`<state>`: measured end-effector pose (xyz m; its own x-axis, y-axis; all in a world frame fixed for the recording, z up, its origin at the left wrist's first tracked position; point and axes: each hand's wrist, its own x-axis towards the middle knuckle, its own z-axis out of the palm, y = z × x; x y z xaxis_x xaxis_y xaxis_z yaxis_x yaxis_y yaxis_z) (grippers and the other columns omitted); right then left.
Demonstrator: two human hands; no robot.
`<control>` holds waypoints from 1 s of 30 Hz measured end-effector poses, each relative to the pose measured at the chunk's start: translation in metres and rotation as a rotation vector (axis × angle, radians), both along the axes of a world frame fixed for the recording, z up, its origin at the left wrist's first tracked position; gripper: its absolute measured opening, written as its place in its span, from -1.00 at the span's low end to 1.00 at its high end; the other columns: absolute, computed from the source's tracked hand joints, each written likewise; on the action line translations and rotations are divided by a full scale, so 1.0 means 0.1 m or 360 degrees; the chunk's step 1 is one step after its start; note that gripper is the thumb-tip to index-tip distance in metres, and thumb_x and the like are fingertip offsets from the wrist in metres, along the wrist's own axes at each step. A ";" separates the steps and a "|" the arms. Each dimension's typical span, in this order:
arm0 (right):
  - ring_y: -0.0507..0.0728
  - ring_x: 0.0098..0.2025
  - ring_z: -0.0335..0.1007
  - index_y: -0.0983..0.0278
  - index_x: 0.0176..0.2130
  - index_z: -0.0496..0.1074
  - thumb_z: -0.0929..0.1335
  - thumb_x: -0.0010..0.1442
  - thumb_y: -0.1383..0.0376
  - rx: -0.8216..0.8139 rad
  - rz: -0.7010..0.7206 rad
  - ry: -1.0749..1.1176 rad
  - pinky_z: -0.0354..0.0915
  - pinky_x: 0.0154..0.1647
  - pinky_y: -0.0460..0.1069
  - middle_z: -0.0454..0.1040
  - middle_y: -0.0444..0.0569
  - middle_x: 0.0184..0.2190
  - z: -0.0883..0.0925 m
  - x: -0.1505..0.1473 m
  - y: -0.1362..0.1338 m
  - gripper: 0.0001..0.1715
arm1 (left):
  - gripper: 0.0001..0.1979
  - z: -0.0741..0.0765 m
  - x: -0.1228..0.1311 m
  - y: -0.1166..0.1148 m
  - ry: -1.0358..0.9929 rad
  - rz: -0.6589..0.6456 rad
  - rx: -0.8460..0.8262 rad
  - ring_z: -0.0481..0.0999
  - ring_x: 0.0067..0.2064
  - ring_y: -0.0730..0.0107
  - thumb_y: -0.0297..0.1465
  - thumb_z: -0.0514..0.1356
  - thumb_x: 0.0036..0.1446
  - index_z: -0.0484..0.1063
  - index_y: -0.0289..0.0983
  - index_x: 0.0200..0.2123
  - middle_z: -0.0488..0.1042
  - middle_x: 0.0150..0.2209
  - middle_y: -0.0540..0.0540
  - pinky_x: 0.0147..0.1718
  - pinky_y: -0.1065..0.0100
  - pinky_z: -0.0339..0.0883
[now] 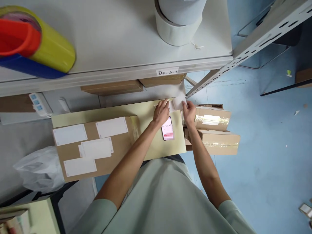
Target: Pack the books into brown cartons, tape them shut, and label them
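Over the right part of the pale yellow tabletop (176, 144), my right hand (189, 113) pinches a white paper label (179, 101) between thumb and fingers. My left hand (161, 113) is just left of it, its fingers bent and closed at the edge of white label paper (171, 106); its exact grip is partly hidden. A phone (167, 129) with a lit timer screen lies just below my left hand. To the left lies a cardboard box (104, 164) with several white labels stuck on its top.
A grey shelf (109, 35) overhangs the table, bearing white rolls (179, 29) and coloured tape rolls (58, 52). Its slotted metal post (258, 42) stands at right. Taped cartons (219, 143) are beside the table's right edge. A plastic bag (41, 169) lies left.
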<state>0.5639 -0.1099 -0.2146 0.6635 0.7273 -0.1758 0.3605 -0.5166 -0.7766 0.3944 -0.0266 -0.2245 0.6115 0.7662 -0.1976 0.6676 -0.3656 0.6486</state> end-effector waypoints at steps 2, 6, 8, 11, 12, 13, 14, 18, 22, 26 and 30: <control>0.21 -0.18 0.57 0.32 -0.05 0.60 0.27 0.51 -0.14 -0.0020 -0.0070 0.0042 0.43 -0.09 0.04 0.71 0.13 -0.16 -0.09 0.19 -0.03 -0.38 | -0.30 -0.06 0.08 -0.01 0.0108 -0.0250 0.0004 0.23 0.54 -0.13 -0.61 0.00 0.35 0.30 -0.39 0.53 0.19 0.60 -0.31 0.51 -0.08 0.14; 0.24 -0.16 0.59 0.34 -0.08 0.59 0.32 0.45 -0.09 -0.0090 -0.0162 0.0057 0.42 -0.08 0.06 0.71 0.18 -0.15 -0.25 0.34 -0.08 -0.44 | -0.22 -0.15 0.15 0.00 0.0246 -0.0415 0.0032 0.24 0.51 -0.15 -0.70 -0.13 0.31 0.21 -0.47 0.57 0.12 0.63 -0.33 0.46 -0.12 0.19; 0.25 -0.17 0.60 0.33 -0.10 0.60 0.31 0.46 -0.06 -0.0100 -0.0172 0.0062 0.42 -0.08 0.07 0.72 0.19 -0.16 -0.31 0.34 -0.10 -0.46 | -0.22 -0.17 0.15 0.01 0.0281 -0.0445 0.0059 0.25 0.51 -0.15 -0.70 -0.14 0.32 0.21 -0.48 0.58 0.11 0.63 -0.31 0.45 -0.12 0.21; 0.26 -0.18 0.61 0.31 -0.12 0.60 0.29 0.48 -0.07 -0.0141 -0.0185 0.0047 0.42 -0.07 0.08 0.73 0.19 -0.16 -0.37 0.28 -0.09 -0.45 | -0.22 -0.19 0.14 0.02 0.0316 -0.0471 0.0060 0.25 0.51 -0.15 -0.69 -0.14 0.32 0.21 -0.46 0.58 0.10 0.64 -0.27 0.44 -0.11 0.22; 0.27 -0.17 0.61 0.29 -0.12 0.60 0.28 0.49 -0.07 -0.0154 -0.0184 0.0038 0.42 -0.06 0.08 0.74 0.19 -0.15 -0.38 0.26 -0.08 -0.46 | -0.22 -0.19 0.14 0.03 0.0317 -0.0470 0.0053 0.25 0.51 -0.16 -0.69 -0.13 0.32 0.20 -0.46 0.59 0.09 0.64 -0.28 0.44 -0.13 0.22; 0.27 -0.16 0.62 0.28 -0.13 0.60 0.29 0.49 -0.07 -0.0162 -0.0176 0.0030 0.42 -0.05 0.08 0.74 0.19 -0.15 -0.38 0.24 -0.07 -0.46 | -0.21 -0.19 0.13 0.02 0.0313 -0.0466 0.0047 0.24 0.51 -0.18 -0.69 -0.13 0.32 0.20 -0.45 0.59 0.08 0.64 -0.28 0.45 -0.14 0.22; 0.27 -0.16 0.62 0.28 -0.14 0.60 0.29 0.49 -0.07 -0.0168 -0.0159 0.0027 0.42 -0.05 0.08 0.74 0.19 -0.14 -0.38 0.24 -0.08 -0.47 | -0.21 -0.19 0.13 0.02 0.0308 -0.0461 0.0043 0.24 0.52 -0.18 -0.68 -0.12 0.32 0.19 -0.44 0.59 0.08 0.64 -0.28 0.45 -0.15 0.21; 0.31 -0.14 0.62 0.31 -0.14 0.61 0.25 0.51 -0.06 -0.0248 -0.0232 -0.0082 0.42 -0.07 0.10 0.73 0.25 -0.15 -0.29 0.34 -0.25 -0.43 | -0.19 -0.21 0.13 -0.02 0.0313 -0.0428 0.0036 0.21 0.55 -0.14 -0.69 -0.10 0.31 0.17 -0.40 0.61 0.06 0.65 -0.25 0.48 -0.12 0.19; 0.35 -0.15 0.61 0.31 -0.13 0.58 0.20 0.53 -0.08 -0.0338 -0.0507 -0.0310 0.41 -0.05 0.15 0.71 0.30 -0.14 -0.06 0.54 -0.70 -0.39 | -0.21 -0.25 0.14 -0.06 0.0271 -0.0381 0.0016 0.18 0.57 -0.14 -0.66 -0.08 0.33 0.16 -0.39 0.61 0.06 0.65 -0.27 0.51 -0.17 0.15; 0.33 -0.19 0.59 0.24 -0.18 0.52 0.14 0.52 -0.18 -0.0262 -0.0546 -0.0433 0.41 -0.05 0.17 0.69 0.24 -0.20 0.28 0.57 -1.10 -0.33 | -0.23 -0.18 0.16 -0.07 0.0142 -0.0277 -0.0073 0.14 0.61 -0.09 -0.58 -0.02 0.37 0.13 -0.38 0.62 0.08 0.64 -0.31 0.54 -0.12 0.12; 0.31 -0.26 0.56 0.19 -0.23 0.48 0.18 0.44 -0.33 -0.0107 -0.0518 -0.0377 0.42 -0.12 0.16 0.65 0.14 -0.29 0.67 0.32 -1.27 -0.27 | -0.25 0.15 0.11 -0.17 -0.0050 -0.0104 -0.0176 0.04 0.66 -0.08 -0.52 0.08 0.34 0.14 -0.53 0.57 0.06 0.63 -0.46 0.59 -0.08 0.01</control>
<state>0.5963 -0.2368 -0.1477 0.8849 0.4649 -0.0306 0.3346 -0.6800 -0.6524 0.4056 -0.0432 -0.2097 0.6664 0.6993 -0.2585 0.6236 -0.3328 0.7074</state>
